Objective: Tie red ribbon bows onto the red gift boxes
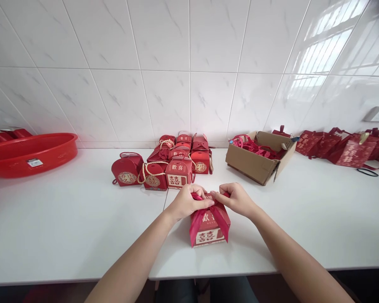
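Observation:
A small red gift box [210, 236] with pale Chinese characters stands upright on the white table in front of me. A dark pink ribbon [196, 227] is looped at its top, and two tails hang down the front face. My left hand [191, 200] pinches the ribbon at the top left of the box. On the other side, my right hand [235, 198] has its fingers closed on the ribbon, with the thumb near the knot. The knot itself is partly hidden by my fingers.
Several finished-looking red boxes [178, 174] with cord handles stand behind, left of centre. An open cardboard box [249, 163] of ribbons is at the back right. Red paper bags [353, 151] lean along the tiled wall. A red plastic basin [55, 153] sits far left; a seam crosses the table [113, 235].

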Motion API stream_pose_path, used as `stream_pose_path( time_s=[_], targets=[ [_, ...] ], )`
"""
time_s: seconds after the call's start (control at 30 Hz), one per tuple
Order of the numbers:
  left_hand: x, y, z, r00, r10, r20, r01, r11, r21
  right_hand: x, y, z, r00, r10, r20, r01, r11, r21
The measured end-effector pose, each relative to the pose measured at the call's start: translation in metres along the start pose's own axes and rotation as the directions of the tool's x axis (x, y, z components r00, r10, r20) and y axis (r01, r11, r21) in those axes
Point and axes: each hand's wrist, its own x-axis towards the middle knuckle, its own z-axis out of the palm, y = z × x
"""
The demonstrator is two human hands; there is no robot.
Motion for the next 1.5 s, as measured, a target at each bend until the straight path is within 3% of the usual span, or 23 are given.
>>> stream_pose_path(
  time_s=[0.3,0.7,0.83,1.0,1.23,1.5],
  targets=[
    [-0.001,0.007,-0.008,0.999,-0.006,0.035,0.012,0.982,-0.191,-0.003,-0.003,-0.001,1.0,-0.002,0.02,-0.002,0.98,0.199],
    [0.0,0.005,-0.006,0.999,0.018,0.049,-0.01,0.988,-0.155,-0.005,-0.001,0.001,0.989,-0.049,0.136,-0.001,0.938,0.346],
    [-0.001,0.004,-0.003,1.0,0.026,-0.001,-0.026,0.99,-0.136,-0.006,-0.002,0.002,0.988,-0.065,0.137,0.01,0.93,0.368],
    [-0.004,0.004,0.0,1.0,0.02,0.017,-0.019,0.996,-0.085,-0.005,-0.001,0.004,0.992,-0.039,0.124,-0.018,0.903,0.429],
    [-0.006,0.002,0.006,0.993,0.069,-0.101,-0.054,0.989,0.141,-0.003,-0.001,0.001,0.996,-0.069,0.048,0.048,0.934,0.354],
    [-0.005,0.004,0.006,1.0,-0.002,-0.022,0.007,0.97,0.244,0.002,0.0,-0.004,1.0,-0.004,-0.02,0.007,0.993,0.117]
  ],
)
